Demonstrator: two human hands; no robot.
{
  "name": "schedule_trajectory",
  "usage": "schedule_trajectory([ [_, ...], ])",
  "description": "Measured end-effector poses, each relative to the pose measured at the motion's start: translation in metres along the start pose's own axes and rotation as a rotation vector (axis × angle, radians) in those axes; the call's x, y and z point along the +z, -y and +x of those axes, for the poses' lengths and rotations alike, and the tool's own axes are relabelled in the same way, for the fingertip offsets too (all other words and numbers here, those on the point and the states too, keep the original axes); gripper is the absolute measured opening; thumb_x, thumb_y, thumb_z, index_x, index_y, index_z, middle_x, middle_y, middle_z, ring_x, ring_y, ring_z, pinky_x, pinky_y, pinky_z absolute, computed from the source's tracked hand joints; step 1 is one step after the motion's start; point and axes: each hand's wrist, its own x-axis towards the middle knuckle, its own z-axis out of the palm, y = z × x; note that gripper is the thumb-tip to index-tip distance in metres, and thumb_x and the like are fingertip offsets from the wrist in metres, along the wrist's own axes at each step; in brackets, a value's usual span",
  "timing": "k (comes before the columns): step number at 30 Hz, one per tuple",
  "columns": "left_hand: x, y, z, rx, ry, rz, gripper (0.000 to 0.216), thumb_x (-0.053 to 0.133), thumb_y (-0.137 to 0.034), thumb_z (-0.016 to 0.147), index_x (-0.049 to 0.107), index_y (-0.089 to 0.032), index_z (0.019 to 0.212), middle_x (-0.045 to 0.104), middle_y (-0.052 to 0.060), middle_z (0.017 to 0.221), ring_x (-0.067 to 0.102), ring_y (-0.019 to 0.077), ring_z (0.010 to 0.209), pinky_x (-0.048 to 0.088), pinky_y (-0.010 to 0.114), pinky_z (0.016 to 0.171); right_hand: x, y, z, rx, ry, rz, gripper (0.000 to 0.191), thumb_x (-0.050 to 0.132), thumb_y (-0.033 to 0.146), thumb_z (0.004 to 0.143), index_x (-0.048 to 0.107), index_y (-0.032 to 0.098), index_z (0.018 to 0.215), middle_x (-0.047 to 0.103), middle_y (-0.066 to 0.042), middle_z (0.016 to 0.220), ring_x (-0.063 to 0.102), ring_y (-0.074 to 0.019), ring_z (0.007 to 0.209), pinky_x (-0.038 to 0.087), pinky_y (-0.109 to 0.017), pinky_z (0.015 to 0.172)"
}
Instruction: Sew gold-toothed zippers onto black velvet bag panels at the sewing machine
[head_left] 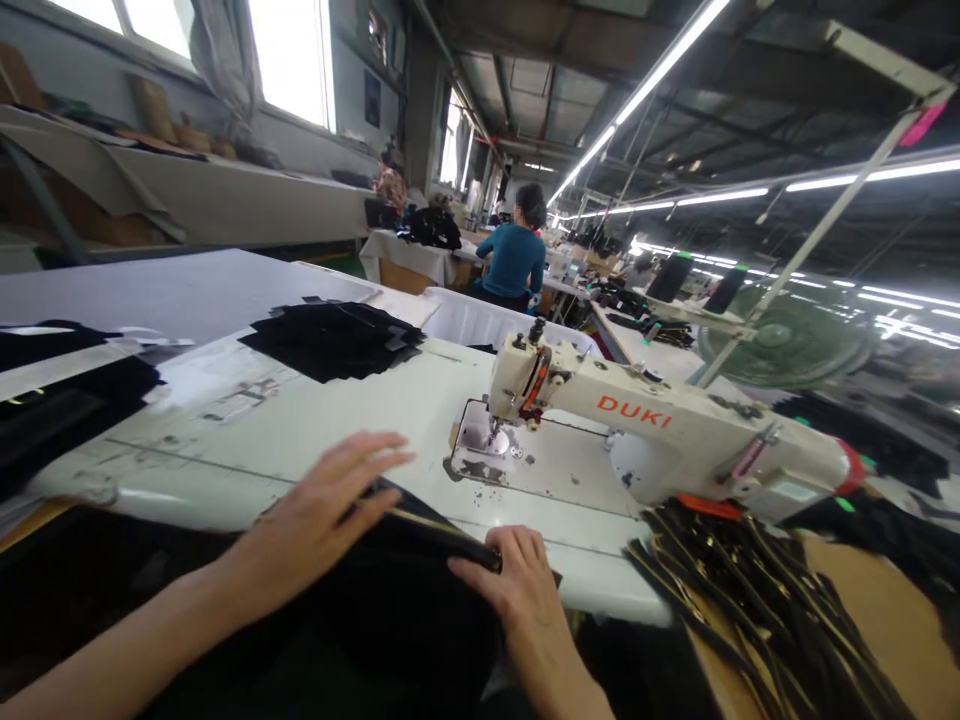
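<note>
A black zipper [431, 525] with gold-coloured teeth lies along the upper edge of a piece of black fabric [405, 600] at the table's front edge. My right hand [517, 575] pinches the zipper's right end between thumb and fingers. At its left end, my left hand [337, 500] has its fingers stretched out and apart, with the lowest one touching the strip. Beyond both hands stands a white sewing machine [622, 410] marked DUKI; its needle area [491, 438] is up and to the left of my right hand. The fabric's lower part hangs into shadow.
A stack of black fabric pieces [334, 338] lies on the white tabletop [300, 420]. More black pieces [75, 400] are at far left. Many gold-toothed zippers [765, 590] hang at right. A person in a teal top [514, 260] sits ahead, near a white bin [457, 315].
</note>
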Motion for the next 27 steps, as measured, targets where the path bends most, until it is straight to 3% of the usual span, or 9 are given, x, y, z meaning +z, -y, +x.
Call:
schedule_trajectory([
  [3,0.035,-0.025,0.001,0.196,0.246,-0.088,0.026,0.053,-0.037,0.103,0.069,-0.028,0.121,0.072,0.003,0.116,0.066,0.0206,0.111,0.043,0.037,0.112,-0.006,0.002,0.008,-0.15,-0.006,-0.014,0.03,0.071,0.016,0.094,0.071,0.032,0.119,0.063,-0.005,0.101,0.058,-0.0225,0.096,0.049,-0.043,0.092],
  [5,0.047,-0.035,0.003,0.236,0.278,-0.123,0.029,0.046,-0.037,0.106,0.072,-0.023,0.106,0.073,0.002,0.089,0.068,0.0176,0.084,0.053,0.03,0.093,-0.011,0.003,0.008,-0.19,-0.02,0.04,0.031,0.064,0.013,0.098,0.069,0.031,0.123,0.065,-0.006,0.106,0.058,-0.0231,0.102,0.048,-0.045,0.097],
  [7,0.045,-0.039,0.005,0.231,0.267,-0.142,0.035,0.04,-0.036,0.108,0.07,-0.02,0.098,0.068,0.002,0.078,0.065,0.0164,0.072,0.053,0.025,0.074,-0.016,0.002,0.004,-0.145,-0.057,0.19,0.037,0.058,0.012,0.1,0.067,0.035,0.127,0.062,-0.008,0.123,0.057,-0.0248,0.116,0.049,-0.044,0.1],
  [10,0.029,-0.039,0.004,0.179,0.282,-0.199,0.026,0.046,-0.034,0.106,0.069,-0.022,0.101,0.071,0.0,0.082,0.068,0.0151,0.072,0.05,0.022,0.068,-0.022,0.002,-0.004,0.151,-0.188,0.565,0.05,0.053,0.016,0.102,0.048,0.038,0.146,0.051,-0.009,0.144,0.061,-0.023,0.121,0.053,-0.039,0.101],
  [13,0.019,-0.041,-0.003,0.062,0.354,-0.296,0.013,0.059,-0.03,0.099,0.072,-0.028,0.103,0.075,-0.004,0.085,0.071,0.0147,0.075,0.051,0.019,0.071,-0.032,0.006,-0.007,0.455,-0.224,0.792,0.038,0.044,0.027,0.106,0.046,0.028,0.145,0.063,-0.01,0.131,0.067,-0.0205,0.112,0.054,-0.036,0.099],
  [16,0.021,-0.047,-0.016,-0.029,0.323,-0.326,0.01,0.063,-0.032,0.096,0.072,-0.03,0.1,0.076,-0.005,0.086,0.073,0.0149,0.076,0.054,0.018,0.072,-0.047,0.015,-0.004,0.432,-0.178,0.757,0.021,0.055,0.043,0.101,0.063,0.025,0.108,0.068,-0.007,0.117,0.064,-0.0244,0.113,0.05,-0.037,0.1],
  [19,0.024,-0.053,-0.026,-0.033,0.225,-0.27,0.01,0.062,-0.036,0.097,0.07,-0.029,0.098,0.075,-0.005,0.086,0.073,0.0147,0.074,0.055,0.017,0.069,-0.056,0.026,0.002,0.408,-0.157,0.697,0.032,0.084,0.043,0.078,0.059,0.024,0.086,0.067,-0.006,0.116,0.062,-0.0273,0.111,0.05,-0.037,0.096],
  [23,0.021,-0.06,-0.031,0.064,0.194,-0.26,0.009,0.058,-0.027,0.1,0.067,-0.028,0.097,0.072,-0.005,0.081,0.071,0.0123,0.071,0.055,0.015,0.068,-0.057,0.033,0.008,0.353,-0.056,0.723,0.019,0.081,0.019,0.081,0.063,0.023,0.082,0.069,-0.004,0.115,0.064,-0.0237,0.112,0.048,-0.035,0.098],
  [27,0.019,-0.063,-0.034,0.022,0.221,-0.304,0.009,0.058,-0.025,0.099,0.066,-0.028,0.095,0.07,-0.005,0.08,0.07,0.0119,0.068,0.054,0.015,0.066,-0.054,0.031,0.009,0.307,-0.006,0.782,0.016,0.081,0.018,0.084,0.066,0.024,0.085,0.072,-0.002,0.112,0.068,-0.0195,0.103,0.051,-0.03,0.092],
])
